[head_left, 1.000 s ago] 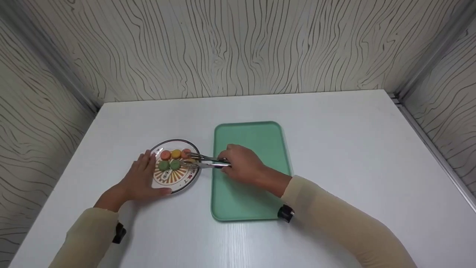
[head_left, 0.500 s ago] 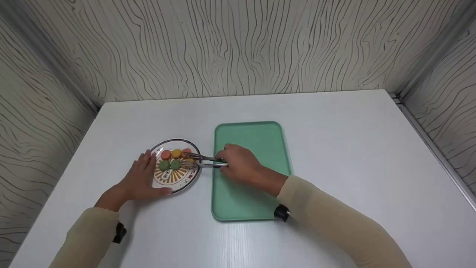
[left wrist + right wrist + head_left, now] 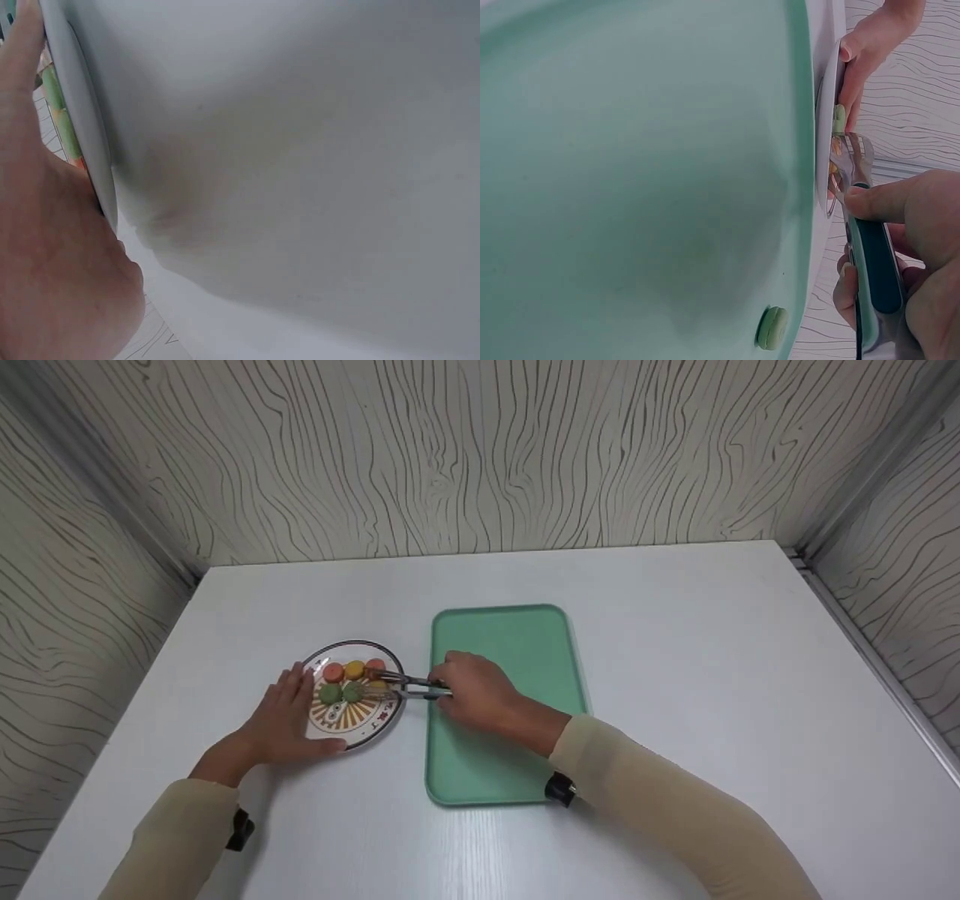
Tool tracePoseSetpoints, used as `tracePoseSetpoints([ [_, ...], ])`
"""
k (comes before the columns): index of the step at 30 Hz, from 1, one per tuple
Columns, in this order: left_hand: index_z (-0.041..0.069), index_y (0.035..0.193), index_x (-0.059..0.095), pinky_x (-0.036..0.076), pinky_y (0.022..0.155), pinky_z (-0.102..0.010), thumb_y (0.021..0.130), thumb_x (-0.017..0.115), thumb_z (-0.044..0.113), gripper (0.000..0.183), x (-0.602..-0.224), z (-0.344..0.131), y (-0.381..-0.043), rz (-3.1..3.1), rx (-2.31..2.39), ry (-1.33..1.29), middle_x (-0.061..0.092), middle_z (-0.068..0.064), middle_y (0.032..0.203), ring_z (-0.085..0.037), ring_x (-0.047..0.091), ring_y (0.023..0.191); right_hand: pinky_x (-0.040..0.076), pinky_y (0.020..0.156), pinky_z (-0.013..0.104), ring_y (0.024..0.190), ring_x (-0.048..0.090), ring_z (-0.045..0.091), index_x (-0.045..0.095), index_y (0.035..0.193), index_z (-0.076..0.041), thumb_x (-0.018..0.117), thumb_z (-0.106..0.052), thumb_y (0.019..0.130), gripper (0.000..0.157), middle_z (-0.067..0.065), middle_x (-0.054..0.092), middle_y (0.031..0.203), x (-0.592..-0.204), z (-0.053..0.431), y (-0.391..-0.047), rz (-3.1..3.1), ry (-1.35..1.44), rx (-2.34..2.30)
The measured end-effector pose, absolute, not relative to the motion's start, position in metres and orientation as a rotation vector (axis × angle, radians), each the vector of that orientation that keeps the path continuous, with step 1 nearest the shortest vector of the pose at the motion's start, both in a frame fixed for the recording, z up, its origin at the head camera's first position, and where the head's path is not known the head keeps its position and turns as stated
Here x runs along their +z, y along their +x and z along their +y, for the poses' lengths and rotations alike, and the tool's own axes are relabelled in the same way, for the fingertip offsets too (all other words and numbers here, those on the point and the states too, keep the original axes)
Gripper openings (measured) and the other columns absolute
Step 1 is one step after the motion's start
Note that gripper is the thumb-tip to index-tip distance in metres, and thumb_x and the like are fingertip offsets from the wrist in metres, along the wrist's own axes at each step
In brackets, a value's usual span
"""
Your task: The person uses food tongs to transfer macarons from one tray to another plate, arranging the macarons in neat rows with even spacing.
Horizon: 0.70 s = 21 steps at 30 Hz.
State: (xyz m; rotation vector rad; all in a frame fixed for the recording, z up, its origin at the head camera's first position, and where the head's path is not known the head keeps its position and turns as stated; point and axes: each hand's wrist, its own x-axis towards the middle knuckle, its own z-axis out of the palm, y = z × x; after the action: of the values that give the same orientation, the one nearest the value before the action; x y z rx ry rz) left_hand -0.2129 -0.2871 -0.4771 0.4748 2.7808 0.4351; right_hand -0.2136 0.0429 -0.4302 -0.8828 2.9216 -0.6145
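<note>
My left hand (image 3: 283, 720) lies along the near-left rim of a round patterned plate (image 3: 371, 727), thumb apart from the straight fingers, touching the edge. Several macarons sit on the plate: green ones (image 3: 331, 694), red-pink ones (image 3: 334, 672) and yellow ones (image 3: 355, 669). My right hand (image 3: 480, 694) grips metal tongs (image 3: 877, 262) with dark green handle panels. The fork-like tong ends reach over the plate's right side, on either side of a yellow macaron (image 3: 379, 687), partly hidden by the prongs. Whether they squeeze it I cannot tell.
A green rectangular tray (image 3: 480, 780) lies right of the plate, beneath my right hand. One green macaron (image 3: 772, 328) sits on it near the edge, seen in the right wrist view. The white table (image 3: 675, 660) ends at a wood-grain patterned wall (image 3: 480, 450).
My right hand has shifted a little to the left with the tongs, whose two arms now look slightly nearer each other. The left hand and plate have stayed put.
</note>
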Motion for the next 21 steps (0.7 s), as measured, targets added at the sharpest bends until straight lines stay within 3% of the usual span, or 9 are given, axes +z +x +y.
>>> tracePoseSetpoints([
  [14, -0.016, 0.155, 0.008, 0.008, 0.118, -0.070, 0.080, 0.071, 0.069, 0.130, -0.463, -0.281, -0.205, 2.789, 0.451, 0.484, -0.003, -0.037, 0.163, -0.056, -0.002, 0.150, 0.053, 0.071, 0.033, 0.081, 0.060, 0.017, 0.078, 0.108, -0.008, 0.071, -0.007, 0.089, 0.020, 0.004, 0.065, 0.091, -0.433, 0.043, -0.215, 2.940, -0.890, -0.589],
  [21, -0.014, 0.157, 0.005, 0.005, 0.119, -0.068, 0.080, 0.065, 0.076, 0.132, -0.471, -0.284, -0.209, 2.786, 0.433, 0.483, -0.006, -0.034, 0.164, -0.053, -0.006, 0.151, 0.052, 0.067, 0.032, 0.079, 0.058, 0.017, 0.078, 0.109, -0.008, 0.070, -0.007, 0.088, 0.023, 0.004, 0.063, 0.090, -0.433, 0.046, -0.215, 2.946, -0.901, -0.592],
])
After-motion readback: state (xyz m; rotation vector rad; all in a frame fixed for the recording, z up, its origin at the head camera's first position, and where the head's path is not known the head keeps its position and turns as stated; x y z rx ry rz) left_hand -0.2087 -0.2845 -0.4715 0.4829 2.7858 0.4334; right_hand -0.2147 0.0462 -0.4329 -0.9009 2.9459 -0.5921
